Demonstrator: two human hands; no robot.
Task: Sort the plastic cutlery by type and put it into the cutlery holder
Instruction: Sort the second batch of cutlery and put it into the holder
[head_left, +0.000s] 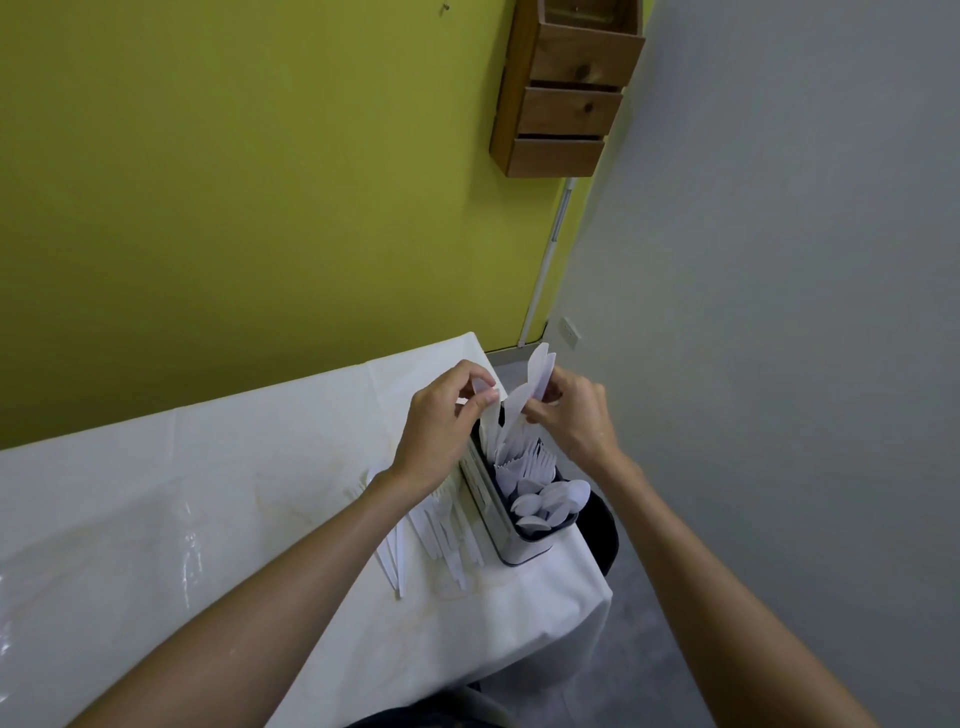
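Observation:
A white cutlery holder (511, 548) with a dark inside stands at the table's right edge. Spoons (550, 501) fill its near compartment, forks (537, 460) the middle one, and knives (506, 447) stand at the far end. My left hand (441, 421) hovers over the far end and pinches a white plastic piece (482, 387) between thumb and fingers. My right hand (569, 410) grips a bunch of white knives (537, 371), blades pointing up, right above the holder. Loose white cutlery (441, 535) lies on the table left of the holder, partly under my left forearm.
The table wears a glossy white cloth (182, 509) and meets a green wall at the back. A wooden wall rack (563, 93) hangs above. A dark chair (605, 525) stands just past the table's right edge, over grey floor.

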